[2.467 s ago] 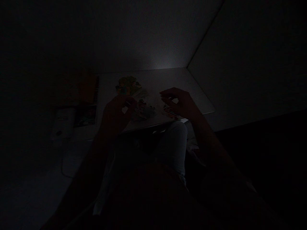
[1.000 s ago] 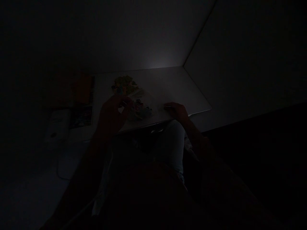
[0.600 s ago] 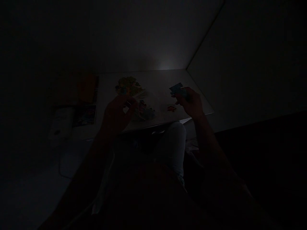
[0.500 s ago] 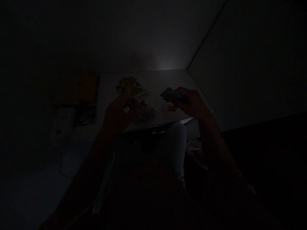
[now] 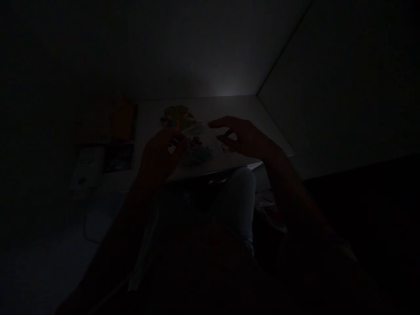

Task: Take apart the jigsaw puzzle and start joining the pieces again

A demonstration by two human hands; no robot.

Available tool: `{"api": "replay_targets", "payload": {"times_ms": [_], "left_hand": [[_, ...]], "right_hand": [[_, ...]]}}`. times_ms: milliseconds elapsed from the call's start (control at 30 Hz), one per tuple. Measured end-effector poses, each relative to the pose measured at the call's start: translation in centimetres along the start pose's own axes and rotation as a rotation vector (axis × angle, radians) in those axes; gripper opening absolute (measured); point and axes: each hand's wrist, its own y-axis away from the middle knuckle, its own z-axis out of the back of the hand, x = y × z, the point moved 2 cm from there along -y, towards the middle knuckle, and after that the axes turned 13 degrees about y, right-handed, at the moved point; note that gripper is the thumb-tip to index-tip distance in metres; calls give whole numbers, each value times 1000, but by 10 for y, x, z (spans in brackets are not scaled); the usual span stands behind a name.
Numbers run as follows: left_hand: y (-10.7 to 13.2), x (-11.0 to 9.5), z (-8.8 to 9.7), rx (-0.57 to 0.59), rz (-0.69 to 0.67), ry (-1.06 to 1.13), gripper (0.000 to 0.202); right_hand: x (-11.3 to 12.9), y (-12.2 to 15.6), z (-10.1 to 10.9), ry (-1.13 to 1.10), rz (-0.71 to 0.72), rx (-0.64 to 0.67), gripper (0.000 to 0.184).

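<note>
The scene is very dark. A white board [image 5: 229, 109] rests across my lap. A green and orange cluster of small flat pieces [image 5: 176, 114] lies at its far side, and a darker heap of pieces [image 5: 198, 152] lies nearer me. My left hand [image 5: 159, 155] hovers over the board's near left part with its fingers curled round something small I cannot make out. My right hand [image 5: 246, 139] is above the middle of the board. Its fingers are stretched apart towards the heap, and nothing shows in them.
Left of the board lie an orange sheet or box [image 5: 120, 119], a dark printed picture [image 5: 118, 157] and a pale oblong object [image 5: 85, 169]. My knee in light trousers [image 5: 238, 201] is under the board's near edge. Walls meet in a corner behind.
My right hand dropped to the board's near edge, rose with a blue flat piece, then swung left. The blue piece no longer shows and the fingers are spread. My left hand stayed put.
</note>
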Motion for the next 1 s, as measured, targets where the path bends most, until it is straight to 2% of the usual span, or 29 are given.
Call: {"api": "replay_targets", "payload": {"times_ms": [100, 167, 233, 300, 367, 467, 567, 800, 933, 1000], "left_hand": [[1, 2, 1, -14, 4, 0, 14], [1, 3, 0, -22, -6, 11, 14], [1, 3, 0, -31, -9, 20, 15], [1, 4, -1, -39, -11, 23, 15], [1, 4, -2, -47, -14, 25, 15], [2, 3, -2, -47, -12, 21, 14], [2, 4, -1, -44, 1, 11, 15], [4, 5, 0, -45, -7, 17, 18], [3, 5, -1, -40, 13, 21, 15], [2, 5, -2, -31, 19, 23, 16]], "right_hand": [[-46, 31, -3, 84, -169, -134, 41], [-73, 56, -18, 139, -264, -116, 48], [-89, 80, -44, 200, -319, -41, 54], [-93, 101, -71, 273, -316, 16, 51], [-87, 118, -94, 346, -294, 8, 50], [-76, 138, -113, 378, -261, -21, 41], [-70, 152, -114, 349, -268, -25, 22], [-71, 169, -103, 261, -307, -50, 27], [-70, 164, -100, 234, -366, -157, 29], [-64, 155, -95, 177, -418, -268, 28]]}}
